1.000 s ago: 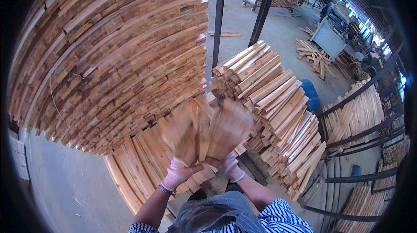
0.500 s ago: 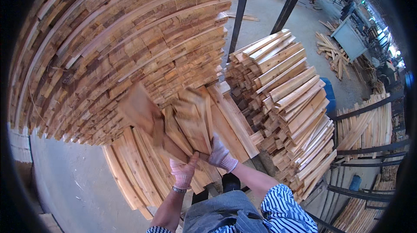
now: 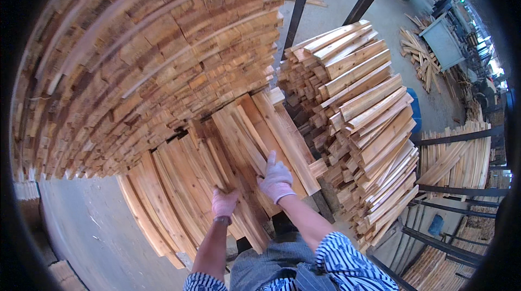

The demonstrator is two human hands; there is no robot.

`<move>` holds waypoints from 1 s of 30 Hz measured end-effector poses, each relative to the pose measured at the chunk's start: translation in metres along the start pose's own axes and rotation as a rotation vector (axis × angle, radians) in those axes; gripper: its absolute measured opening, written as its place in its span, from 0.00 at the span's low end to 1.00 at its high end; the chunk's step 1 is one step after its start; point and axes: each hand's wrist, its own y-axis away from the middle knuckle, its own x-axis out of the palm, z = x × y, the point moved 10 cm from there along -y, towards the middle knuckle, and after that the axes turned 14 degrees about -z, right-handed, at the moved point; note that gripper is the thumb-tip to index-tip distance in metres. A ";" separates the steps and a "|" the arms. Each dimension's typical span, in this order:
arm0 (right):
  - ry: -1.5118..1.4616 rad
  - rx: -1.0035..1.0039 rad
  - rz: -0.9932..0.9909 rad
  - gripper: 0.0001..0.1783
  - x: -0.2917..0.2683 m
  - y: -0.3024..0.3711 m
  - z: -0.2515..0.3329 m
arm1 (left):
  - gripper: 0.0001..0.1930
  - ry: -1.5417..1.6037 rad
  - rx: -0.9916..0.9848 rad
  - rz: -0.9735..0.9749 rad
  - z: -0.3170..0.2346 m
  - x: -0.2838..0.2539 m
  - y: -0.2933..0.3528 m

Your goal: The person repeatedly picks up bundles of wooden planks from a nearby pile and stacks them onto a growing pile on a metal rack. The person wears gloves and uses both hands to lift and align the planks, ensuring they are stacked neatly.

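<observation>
Both my hands wear pale pinkish work gloves and are over a low layer of wooden boards laid side by side. My left hand has its fingers closed at the near end of a narrow wooden board. To its right, my right hand grips the near end of a wider wooden board, its index finger stretched along the edge. A dark brown board shows between the hands. Pale knotty boards lie to the left, and a long plank lies to the right.
A tall wall of stacked boards rises just beyond the layer. On the right stands a heap of loose boards, with dark metal posts behind it. Black rails hold more wood at the far right.
The boards in my hands were raised and blurred; they now lie down on the layer. My hands have moved apart, the right one farther forward.
</observation>
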 end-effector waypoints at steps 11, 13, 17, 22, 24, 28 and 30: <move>-0.539 -0.120 0.066 0.63 0.034 -0.055 -0.073 | 0.43 -0.097 0.097 -0.143 0.001 0.050 -0.014; -0.741 -0.078 0.201 0.66 -0.002 -0.065 -0.094 | 0.45 -0.119 0.119 -0.191 0.022 0.052 -0.032; -0.943 -0.105 0.242 0.69 -0.016 -0.141 -0.151 | 0.46 -0.140 0.091 -0.176 0.037 0.060 -0.027; -1.080 -0.006 0.438 0.65 0.062 -0.189 -0.158 | 0.41 -0.200 0.200 -0.244 0.036 0.060 -0.035; -1.060 0.070 0.574 0.66 0.079 -0.190 -0.158 | 0.40 -0.244 0.291 -0.316 0.043 0.057 -0.027; -0.795 0.005 0.300 0.65 0.079 -0.198 -0.167 | 0.41 -0.207 0.093 -0.187 0.036 0.052 -0.025; -0.702 0.067 0.240 0.66 0.077 -0.194 -0.178 | 0.40 -0.219 0.074 -0.201 0.048 0.057 -0.030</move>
